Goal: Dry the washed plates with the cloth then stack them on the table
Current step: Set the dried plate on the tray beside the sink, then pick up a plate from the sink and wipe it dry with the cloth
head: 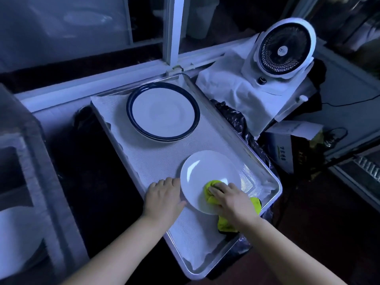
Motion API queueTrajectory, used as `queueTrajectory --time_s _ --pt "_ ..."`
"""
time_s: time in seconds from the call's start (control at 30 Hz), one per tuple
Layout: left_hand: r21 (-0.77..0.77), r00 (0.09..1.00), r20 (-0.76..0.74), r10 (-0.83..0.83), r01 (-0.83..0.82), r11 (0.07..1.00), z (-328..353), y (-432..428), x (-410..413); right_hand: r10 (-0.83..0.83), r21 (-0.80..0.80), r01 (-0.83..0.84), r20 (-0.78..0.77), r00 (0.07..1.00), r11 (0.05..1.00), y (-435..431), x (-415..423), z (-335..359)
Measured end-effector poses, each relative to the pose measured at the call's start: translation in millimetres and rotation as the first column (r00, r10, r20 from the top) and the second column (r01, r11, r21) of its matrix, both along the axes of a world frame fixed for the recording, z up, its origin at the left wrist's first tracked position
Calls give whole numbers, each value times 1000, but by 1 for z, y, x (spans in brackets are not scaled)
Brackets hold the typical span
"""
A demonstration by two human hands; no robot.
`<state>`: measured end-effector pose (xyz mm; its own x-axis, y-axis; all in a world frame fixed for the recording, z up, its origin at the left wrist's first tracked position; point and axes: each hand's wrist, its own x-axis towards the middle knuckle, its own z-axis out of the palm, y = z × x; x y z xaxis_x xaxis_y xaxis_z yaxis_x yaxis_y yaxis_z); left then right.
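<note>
Metal tray [251, 177] holds blue-rimmed plates [163, 112] and white plate [203, 171]; right grip [232, 200] clutches cloth [211, 186], left grip [164, 194] relaxed

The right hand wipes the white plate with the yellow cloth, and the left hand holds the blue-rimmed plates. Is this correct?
No. The head view shows the left hand at the edge of the white plate; the right hand wipes it with the yellow cloth.

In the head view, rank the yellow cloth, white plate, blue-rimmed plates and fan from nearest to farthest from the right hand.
1. yellow cloth, gripped in the right hand.
2. white plate, under the cloth.
3. blue-rimmed plates, at the far end of the tray.
4. fan, off the tray, far right.
</note>
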<state>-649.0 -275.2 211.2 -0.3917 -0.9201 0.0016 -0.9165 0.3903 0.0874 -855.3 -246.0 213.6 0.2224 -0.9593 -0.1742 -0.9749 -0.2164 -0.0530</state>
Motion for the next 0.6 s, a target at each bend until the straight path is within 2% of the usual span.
queueTrajectory --time_s 0.13,0.23,0.37,0.47,0.6 --pt "-78 988 -124 88 -99 992 27 4 55 -133 -93 145 123 983 985 -9 35 22" --pt "-98 968 -162 192 -210 973 42 13 118 -46 -239 127 320 946 963 -17 95 49" --pt "-99 924 -165 345 -364 926 49 33 226 111 -318 63 500 859 946 -24 198 76" --pt "20 852 -105 512 -513 858 34 56 317 163 -301 29 593 789 953 -22 284 83" --pt "238 692 -32 721 -695 678 -19 82 422 206 -251 -49 649 732 967 -14 388 66"
